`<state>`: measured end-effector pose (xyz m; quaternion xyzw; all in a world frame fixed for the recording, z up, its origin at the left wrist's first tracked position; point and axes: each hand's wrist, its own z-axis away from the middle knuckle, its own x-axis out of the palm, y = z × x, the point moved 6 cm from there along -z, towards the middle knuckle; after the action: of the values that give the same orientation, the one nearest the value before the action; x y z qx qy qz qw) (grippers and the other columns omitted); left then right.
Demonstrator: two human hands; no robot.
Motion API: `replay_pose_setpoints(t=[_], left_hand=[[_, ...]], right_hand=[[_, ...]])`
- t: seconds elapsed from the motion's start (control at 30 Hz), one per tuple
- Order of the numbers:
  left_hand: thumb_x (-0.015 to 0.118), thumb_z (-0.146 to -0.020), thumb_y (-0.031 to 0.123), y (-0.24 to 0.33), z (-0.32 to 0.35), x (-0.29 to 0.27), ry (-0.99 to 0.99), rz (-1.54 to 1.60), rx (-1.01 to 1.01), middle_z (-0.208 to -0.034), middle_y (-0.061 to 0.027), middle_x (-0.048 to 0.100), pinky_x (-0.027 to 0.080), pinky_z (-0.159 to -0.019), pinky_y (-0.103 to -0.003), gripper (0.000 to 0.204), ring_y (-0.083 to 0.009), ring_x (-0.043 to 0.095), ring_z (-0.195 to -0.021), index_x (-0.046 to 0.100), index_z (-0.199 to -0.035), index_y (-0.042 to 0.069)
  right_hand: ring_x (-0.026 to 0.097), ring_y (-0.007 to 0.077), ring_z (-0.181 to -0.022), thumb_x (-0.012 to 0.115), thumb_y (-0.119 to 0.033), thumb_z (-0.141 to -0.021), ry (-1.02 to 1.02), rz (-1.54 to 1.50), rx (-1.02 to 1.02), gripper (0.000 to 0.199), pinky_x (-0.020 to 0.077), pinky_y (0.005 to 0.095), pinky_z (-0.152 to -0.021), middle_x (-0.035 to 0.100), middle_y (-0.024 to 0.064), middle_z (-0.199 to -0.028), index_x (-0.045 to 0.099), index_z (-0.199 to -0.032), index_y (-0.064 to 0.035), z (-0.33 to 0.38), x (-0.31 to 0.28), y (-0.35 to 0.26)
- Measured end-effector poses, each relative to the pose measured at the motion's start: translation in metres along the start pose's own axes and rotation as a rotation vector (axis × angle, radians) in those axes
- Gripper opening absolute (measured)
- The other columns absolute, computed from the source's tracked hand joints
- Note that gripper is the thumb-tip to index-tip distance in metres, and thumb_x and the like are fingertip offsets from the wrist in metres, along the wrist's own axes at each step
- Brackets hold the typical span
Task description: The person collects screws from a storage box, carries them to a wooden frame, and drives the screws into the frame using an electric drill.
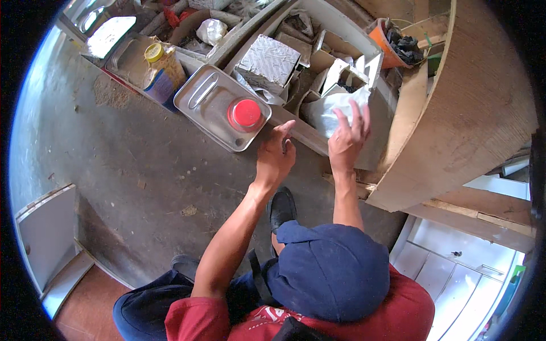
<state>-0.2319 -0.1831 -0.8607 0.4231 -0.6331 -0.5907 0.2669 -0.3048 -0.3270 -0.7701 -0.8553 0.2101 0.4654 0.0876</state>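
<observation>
My left hand is held just beside the near right corner of a metal can with a red screw cap. Its index finger points up and to the right, its thumb stands apart, and nothing shows in it. To the right, my right hand is raised with its fingers spread over a white plastic bag. That hand looks to hold nothing; whether its fingertips touch the bag I cannot tell. The bag lies at the near end of a long tray filled with small cartons, including a white patterned box.
A yellow-lidded jar stands left of the can. An orange bucket with black plastic sits behind at right. A large wooden panel slants along the right side. White panels stand at lower left on the grey floor.
</observation>
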Motion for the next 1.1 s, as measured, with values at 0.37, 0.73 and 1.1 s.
replay_pose_setpoints(t=[0.37,0.73,1.1], left_hand=[[0.056,-0.077,-0.001,0.013,0.003,0.000,-0.011,-0.276,0.215,-0.133,-0.0180,0.052,0.045,-0.100,-0.044,0.052,-0.0362,0.051,-0.121,0.051,-0.128,0.005],[0.057,-0.075,-0.001,-0.006,0.005,0.010,-0.153,-0.313,0.179,-0.146,-0.0186,0.042,0.039,-0.107,-0.044,0.059,-0.0376,0.044,-0.129,0.049,-0.133,0.005],[0.056,-0.078,0.003,-0.005,0.003,0.012,-0.153,-0.349,0.175,-0.144,-0.0148,0.046,0.045,-0.099,-0.042,0.049,-0.0328,0.052,-0.120,0.055,-0.126,0.006]], right_hand=[[0.062,0.0375,-0.104,0.045,-0.043,-0.099,-0.557,0.084,0.327,0.051,0.0275,0.0574,-0.108,0.069,0.0188,-0.105,0.050,-0.133,-0.0063,0.033,0.061,0.041],[0.063,0.0364,-0.103,0.050,-0.036,-0.097,-0.438,0.083,0.376,0.041,0.0221,0.0627,-0.110,0.070,0.0182,-0.098,0.054,-0.128,-0.0094,0.031,0.069,0.046],[0.064,0.0354,-0.100,0.051,-0.035,-0.096,-0.370,0.125,0.348,0.038,0.0232,0.0620,-0.110,0.071,0.0172,-0.097,0.056,-0.126,-0.0113,0.033,0.071,0.049]])
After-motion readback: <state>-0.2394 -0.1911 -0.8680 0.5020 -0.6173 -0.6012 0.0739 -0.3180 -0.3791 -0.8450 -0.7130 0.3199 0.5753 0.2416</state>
